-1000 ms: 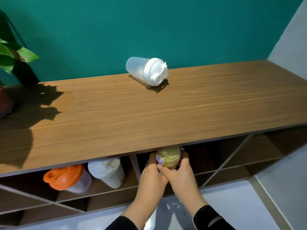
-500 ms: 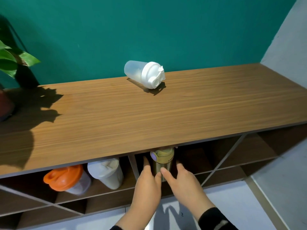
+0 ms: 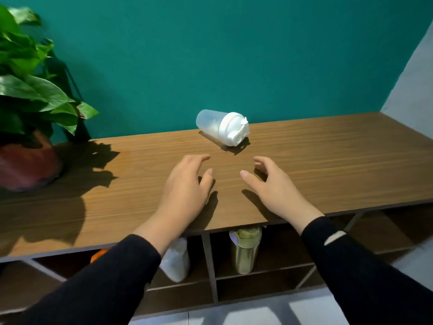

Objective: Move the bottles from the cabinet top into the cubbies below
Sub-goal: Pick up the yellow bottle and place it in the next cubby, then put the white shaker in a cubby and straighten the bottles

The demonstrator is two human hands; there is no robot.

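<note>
A clear shaker bottle with a white lid [image 3: 222,127] lies on its side near the back of the wooden cabinet top [image 3: 328,165]. My left hand [image 3: 185,188] and my right hand [image 3: 274,186] hover over the top just in front of it, both empty with fingers spread, neither touching it. In the cubbies below, a gold bottle with a purple-buttoned lid [image 3: 244,250] stands upright. Left of the divider a white bottle [image 3: 175,263] leans, partly behind my left sleeve. A bit of an orange lid [image 3: 99,255] shows further left.
A potted plant in a reddish pot [image 3: 25,165] stands at the cabinet top's left end against the teal wall. Slanted dividers [image 3: 351,222] cross the cubbies at the right. A grey wall closes the right side, and a light floor lies below.
Both hands let go of the gold bottle, left standing in the cubby, and rose up over the cabinet top toward the clear bottle. The view tilted and moved closer.
</note>
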